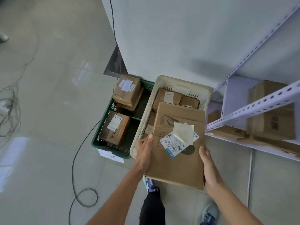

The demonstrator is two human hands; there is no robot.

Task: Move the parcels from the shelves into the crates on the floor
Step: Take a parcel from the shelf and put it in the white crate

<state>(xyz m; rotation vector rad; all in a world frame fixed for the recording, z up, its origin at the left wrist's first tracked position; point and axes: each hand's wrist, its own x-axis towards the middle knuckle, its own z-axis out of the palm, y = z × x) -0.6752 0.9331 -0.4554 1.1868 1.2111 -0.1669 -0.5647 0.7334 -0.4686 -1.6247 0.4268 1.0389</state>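
I hold a large flat cardboard parcel [177,163] with a white shipping label above the near end of the cream crate [183,84] on the floor. My left hand [144,152] presses its left edge with straight fingers. My right hand [209,169] holds its right edge, fingers wrapped under. Two smaller brown parcels [167,98] lie at the crate's far end. A green crate [103,120] to the left holds three labelled parcels [126,92]. On the white shelf at right sits another brown parcel [271,117].
The white metal shelving [253,109] stands close on the right, its post beside the cream crate. A black cable [76,159] loops across the floor at left. A paper note [110,155] lies before the green crate. My feet [209,213] stand just below the parcel.
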